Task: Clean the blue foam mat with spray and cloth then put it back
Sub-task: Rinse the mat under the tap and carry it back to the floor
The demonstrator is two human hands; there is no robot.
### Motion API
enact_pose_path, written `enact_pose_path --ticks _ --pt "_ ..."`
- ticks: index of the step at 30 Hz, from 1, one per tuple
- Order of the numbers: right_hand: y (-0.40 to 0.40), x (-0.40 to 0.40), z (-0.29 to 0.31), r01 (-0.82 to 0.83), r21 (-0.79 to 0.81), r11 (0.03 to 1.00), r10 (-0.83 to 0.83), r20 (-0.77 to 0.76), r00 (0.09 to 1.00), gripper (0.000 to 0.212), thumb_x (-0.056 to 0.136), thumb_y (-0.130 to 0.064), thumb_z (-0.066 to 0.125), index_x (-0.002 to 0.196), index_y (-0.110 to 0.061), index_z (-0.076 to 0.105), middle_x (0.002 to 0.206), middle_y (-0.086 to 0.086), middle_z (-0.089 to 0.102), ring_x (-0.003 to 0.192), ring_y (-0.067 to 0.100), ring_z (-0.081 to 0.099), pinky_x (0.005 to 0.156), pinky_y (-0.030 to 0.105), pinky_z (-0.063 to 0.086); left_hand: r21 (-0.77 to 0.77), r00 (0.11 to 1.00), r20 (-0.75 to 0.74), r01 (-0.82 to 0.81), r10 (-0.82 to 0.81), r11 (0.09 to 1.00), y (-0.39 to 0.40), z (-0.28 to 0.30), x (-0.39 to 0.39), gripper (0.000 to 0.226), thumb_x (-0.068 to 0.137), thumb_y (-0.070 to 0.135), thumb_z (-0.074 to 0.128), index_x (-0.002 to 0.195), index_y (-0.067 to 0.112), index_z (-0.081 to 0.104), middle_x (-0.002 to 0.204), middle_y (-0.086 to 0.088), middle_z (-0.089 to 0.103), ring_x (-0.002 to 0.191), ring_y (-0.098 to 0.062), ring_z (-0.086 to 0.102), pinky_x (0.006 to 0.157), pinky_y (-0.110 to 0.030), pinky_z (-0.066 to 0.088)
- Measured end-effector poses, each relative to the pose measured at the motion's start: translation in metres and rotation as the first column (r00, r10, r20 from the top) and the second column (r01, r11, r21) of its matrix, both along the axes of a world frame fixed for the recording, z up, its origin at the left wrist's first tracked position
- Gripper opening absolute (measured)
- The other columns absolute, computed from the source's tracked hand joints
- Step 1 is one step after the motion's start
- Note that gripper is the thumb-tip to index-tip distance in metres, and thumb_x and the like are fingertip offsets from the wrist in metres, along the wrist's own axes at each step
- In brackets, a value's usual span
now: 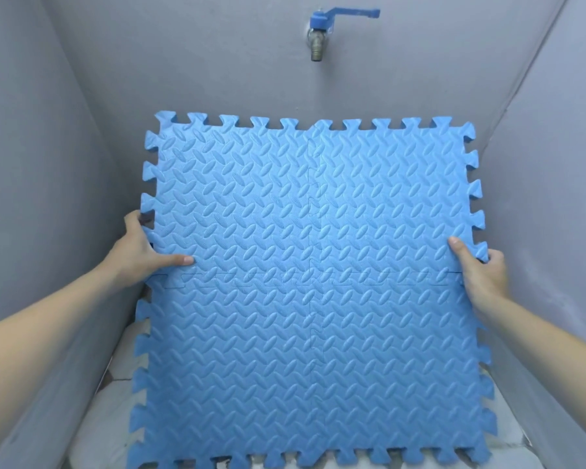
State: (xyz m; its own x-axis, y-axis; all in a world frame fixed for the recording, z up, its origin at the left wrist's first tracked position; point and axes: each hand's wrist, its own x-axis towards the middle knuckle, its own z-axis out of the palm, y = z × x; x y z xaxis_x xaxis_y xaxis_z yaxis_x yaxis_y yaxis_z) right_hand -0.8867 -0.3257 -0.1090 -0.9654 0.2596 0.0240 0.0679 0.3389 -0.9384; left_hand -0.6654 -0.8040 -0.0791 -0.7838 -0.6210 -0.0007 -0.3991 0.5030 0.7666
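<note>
Blue foam mat [312,265], four interlocked tiles, is held tilted between grey walls [48,164], its seams meeting midway between the grips. Left hand [139,258] and right hand [481,275] each clamp a side edge, thumbs on top. Tap [317,38] sits beyond the grips. Risk: flexing could pop the seams apart.

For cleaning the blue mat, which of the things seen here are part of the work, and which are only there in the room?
Part of the work:
- blue foam mat, four joined tiles
- left hand, gripping its left edge
- right hand, gripping its right edge

Only there:
- tap with blue handle, on the wall above the mat
- grey walls

No spray or cloth is in view.
</note>
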Motion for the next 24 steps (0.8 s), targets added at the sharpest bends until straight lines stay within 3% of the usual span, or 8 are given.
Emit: enact_pose_path --ticks 7,10,13,15,18,20,22,24 --pt "-0.006 0.015 0.013 -0.006 0.051 0.999 0.009 -0.061 0.998 0.065 0.074 -0.063 0.071 0.114 -0.018 0.046 0.102 -0.005 0.058 0.092 0.019 0.058 0.075 0.034 0.043 -0.005 0.997 -0.017 -0.075 0.074 0.997 0.011 0.012 0.016 0.119 0.056 0.042 0.088 0.145 0.016 0.014 0.139 -0.003 0.048 0.124 -0.026 0.05 0.095 -0.038 0.042" --pt "-0.001 0.029 0.014 0.037 0.052 0.998 -0.031 -0.101 0.994 0.061 0.077 -0.06 0.072 0.114 -0.019 0.044 0.105 -0.003 0.057 0.096 0.021 0.056 0.082 0.037 0.041 -0.044 0.992 -0.034 -0.127 0.125 0.991 0.025 0.009 0.036 0.11 0.053 0.051 0.083 0.136 0.008 0.025 0.113 -0.002 0.059 0.103 -0.024 0.058 0.076 -0.035 0.046" --pt "0.002 0.04 0.021 0.07 0.049 0.996 -0.06 -0.176 0.983 0.057 0.082 -0.05 0.072 0.116 -0.013 0.045 0.104 -0.001 0.055 0.095 0.022 0.053 0.082 0.036 0.039 -0.12 0.988 -0.072 -0.143 0.135 0.983 0.032 0.014 0.05 0.101 0.053 0.057 0.081 0.127 0.012 0.03 0.089 0.008 0.058 0.087 -0.023 0.061 0.063 -0.036 0.045" --pt "0.003 0.042 0.03 0.087 0.051 0.995 -0.073 -0.235 0.969 0.058 0.085 -0.046 0.071 0.118 -0.007 0.045 0.103 0.0 0.054 0.095 0.021 0.052 0.082 0.034 0.038 -0.145 0.983 -0.113 -0.16 0.145 0.976 0.033 0.019 0.051 0.096 0.056 0.055 0.081 0.126 0.016 0.029 0.088 0.006 0.059 0.086 -0.023 0.059 0.066 -0.04 0.046" --pt "0.0 0.038 0.042 0.114 0.039 0.993 -0.096 -0.31 0.946 0.069 0.08 -0.053 0.069 0.122 -0.005 0.044 0.104 0.0 0.053 0.093 0.018 0.049 0.082 0.03 0.036 -0.1 0.97 -0.199 -0.164 0.142 0.981 0.034 0.026 0.047 0.095 0.059 0.05 0.082 0.13 0.021 0.027 0.105 0.001 0.058 0.095 -0.019 0.053 0.079 -0.039 0.044" --pt "-0.005 0.035 0.051 0.111 0.056 0.992 -0.084 -0.357 0.93 0.073 0.078 -0.056 0.063 0.126 -0.006 0.042 0.107 0.0 0.051 0.094 0.017 0.048 0.082 0.028 0.034 -0.042 0.951 -0.275 -0.161 0.144 0.986 0.034 0.033 0.041 0.089 0.061 0.05 0.082 0.129 0.034 0.027 0.111 0.003 0.057 0.1 -0.016 0.052 0.086 -0.036 0.043" --pt "-0.013 0.032 0.058 0.088 0.066 0.994 -0.053 -0.411 0.91 0.07 0.084 -0.05 0.064 0.135 -0.009 0.038 0.116 -0.002 0.049 0.096 0.015 0.047 0.082 0.023 0.032 0.012 0.927 -0.337 -0.169 0.163 0.986 0.035 0.038 0.035 0.087 0.064 0.05 0.081 0.131 0.046 0.025 0.118 0.004 0.057 0.105 -0.015 0.053 0.092 -0.035 0.043" --pt "-0.021 0.029 0.059 0.07 0.062 0.996 -0.035 -0.452 0.892 0.067 0.09 -0.04 0.065 0.143 -0.012 0.034 0.128 0.0 0.051 0.105 0.014 0.05 0.088 0.019 0.032 0.033 0.919 -0.355 -0.17 0.17 0.985 0.034 0.039 0.029 0.098 0.069 0.049 0.079 0.143 0.045 0.016 0.134 0.004 0.053 0.119 -0.018 0.051 0.101 -0.037 0.039"
